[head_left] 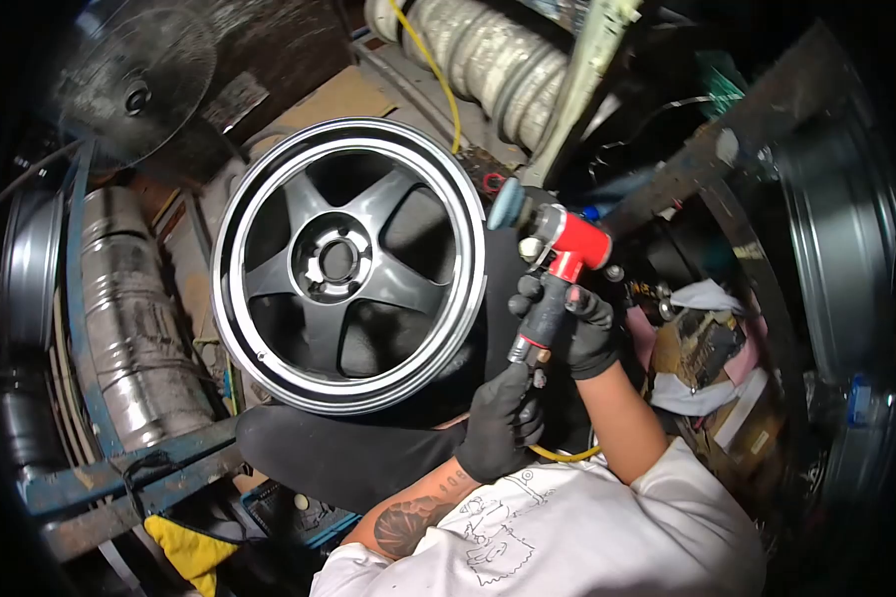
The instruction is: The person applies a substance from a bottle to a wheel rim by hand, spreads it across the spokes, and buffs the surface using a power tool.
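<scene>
A red and black air sander (579, 244) is held upright, its bluish-grey round pad (508, 204) beside the wheel's right edge, apart from it as far as I can see. My gloved right hand (589, 333) is closed around the sander's black grip. Lower down, my gloved left hand (503, 423) is closed at the base of the tool, by the hose fitting. A yellow air hose (567, 454) shows below my hands. The five-spoke alloy wheel (321, 328), dark with a bright machined lip, lies face up by my black-clad leg (319, 453).
A fan (137, 98) stands at the upper left. Stained metal cylinders (134, 318) lie left, behind a blue metal frame (169, 453) with a yellow cloth (191, 552). Another ribbed cylinder (478, 60) is at the top. Rags (702, 398) and clutter are at right.
</scene>
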### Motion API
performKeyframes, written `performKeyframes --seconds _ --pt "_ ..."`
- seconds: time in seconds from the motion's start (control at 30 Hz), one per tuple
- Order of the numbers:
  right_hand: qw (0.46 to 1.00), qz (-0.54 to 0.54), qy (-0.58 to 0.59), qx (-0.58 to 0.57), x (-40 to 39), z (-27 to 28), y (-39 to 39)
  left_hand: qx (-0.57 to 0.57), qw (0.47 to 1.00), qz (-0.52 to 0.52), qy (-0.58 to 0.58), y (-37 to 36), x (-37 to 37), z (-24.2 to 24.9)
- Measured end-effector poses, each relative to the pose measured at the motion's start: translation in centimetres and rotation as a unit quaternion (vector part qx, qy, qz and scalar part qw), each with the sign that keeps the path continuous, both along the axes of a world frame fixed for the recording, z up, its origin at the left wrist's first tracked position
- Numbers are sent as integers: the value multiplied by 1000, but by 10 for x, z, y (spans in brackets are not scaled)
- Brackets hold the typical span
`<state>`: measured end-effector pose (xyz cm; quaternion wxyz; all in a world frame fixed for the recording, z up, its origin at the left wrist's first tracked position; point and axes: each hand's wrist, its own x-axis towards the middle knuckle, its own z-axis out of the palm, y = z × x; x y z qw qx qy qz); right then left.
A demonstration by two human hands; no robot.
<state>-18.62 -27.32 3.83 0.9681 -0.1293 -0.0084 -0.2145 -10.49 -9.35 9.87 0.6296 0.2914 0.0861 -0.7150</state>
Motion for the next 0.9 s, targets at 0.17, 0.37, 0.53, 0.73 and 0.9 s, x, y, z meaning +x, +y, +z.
performKeyframes --seconds 0.17,0.37,0.53,0.73,0.9 --pt "995 -79 18 -51 -1 17 5 28 997 6 73 0 -4 9" --pt "950 -207 132 -192 -8 31 16 -22 977 33 211 22 5 10" --pt "913 -261 189 -250 -10 37 20 -64 979 -15 191 21 6 -14" --pt "845 -318 253 -348 -5 42 17 56 968 -11 -246 -9 -2 -19" --pt "864 -288 254 -325 1 39 26 37 935 10 -351 0 -3 -36"
